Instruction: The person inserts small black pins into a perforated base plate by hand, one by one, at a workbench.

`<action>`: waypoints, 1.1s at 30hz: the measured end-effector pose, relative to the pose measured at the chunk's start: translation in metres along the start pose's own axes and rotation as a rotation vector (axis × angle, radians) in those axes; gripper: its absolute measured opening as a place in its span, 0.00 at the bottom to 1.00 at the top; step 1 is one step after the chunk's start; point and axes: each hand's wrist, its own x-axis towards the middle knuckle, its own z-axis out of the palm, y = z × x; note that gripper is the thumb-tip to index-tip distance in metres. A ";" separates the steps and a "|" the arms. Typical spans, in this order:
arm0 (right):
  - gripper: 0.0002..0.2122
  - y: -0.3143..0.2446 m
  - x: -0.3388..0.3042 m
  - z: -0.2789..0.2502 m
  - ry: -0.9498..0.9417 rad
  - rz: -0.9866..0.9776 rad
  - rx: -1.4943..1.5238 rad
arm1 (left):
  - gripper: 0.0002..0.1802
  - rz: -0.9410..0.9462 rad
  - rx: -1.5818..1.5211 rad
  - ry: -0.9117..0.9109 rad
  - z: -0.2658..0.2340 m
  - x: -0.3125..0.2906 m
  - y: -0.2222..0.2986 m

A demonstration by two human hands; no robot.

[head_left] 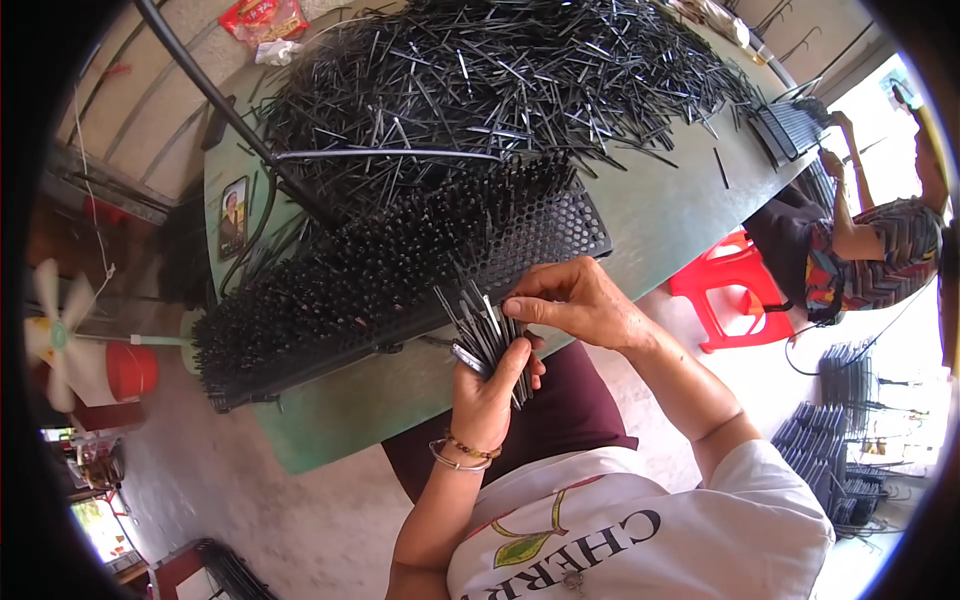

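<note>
My left hand (492, 392) is closed round an upright bundle of thin black strips (470, 312), their ends fanning out above the fist. A small silvery piece (470, 358) shows beside its fingers; I cannot make out what it is. Thumb and forefinger of my right hand (578, 305) pinch at the right side of the bundle, and the fingertips are partly hidden. Just beyond both hands lies a long black perforated rack (585, 225). Most of its holes bear upright black strips (350, 275), while bare holes show at its right end.
A big heap of loose black strips (480, 85) covers the far part of the green table (650, 215). A dark pole (215, 95) rises past the rack. A phone (233, 215) lies left. Right are a red stool (728, 290) and another person (870, 245) at a similar rack (785, 130).
</note>
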 end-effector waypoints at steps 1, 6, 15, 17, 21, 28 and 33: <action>0.11 0.005 -0.001 -0.001 0.010 0.069 0.069 | 0.11 -0.003 0.038 0.029 0.002 0.001 -0.001; 0.11 0.012 -0.007 -0.012 0.009 0.073 0.076 | 0.12 -0.042 -0.007 0.076 0.013 0.006 -0.007; 0.13 0.015 -0.009 -0.030 0.083 0.067 0.060 | 0.12 -0.008 0.122 0.053 0.026 0.022 -0.002; 0.13 0.020 -0.010 -0.031 0.084 0.022 0.139 | 0.11 0.023 0.139 0.074 0.028 0.023 -0.004; 0.12 0.014 -0.011 -0.037 0.109 0.046 0.322 | 0.09 0.032 0.097 0.128 0.029 0.030 -0.004; 0.11 0.002 -0.003 -0.044 0.196 0.011 0.144 | 0.08 0.089 0.198 0.120 0.033 0.036 0.004; 0.11 0.007 0.000 -0.040 0.108 0.012 0.030 | 0.10 0.021 0.142 0.106 0.030 0.033 -0.005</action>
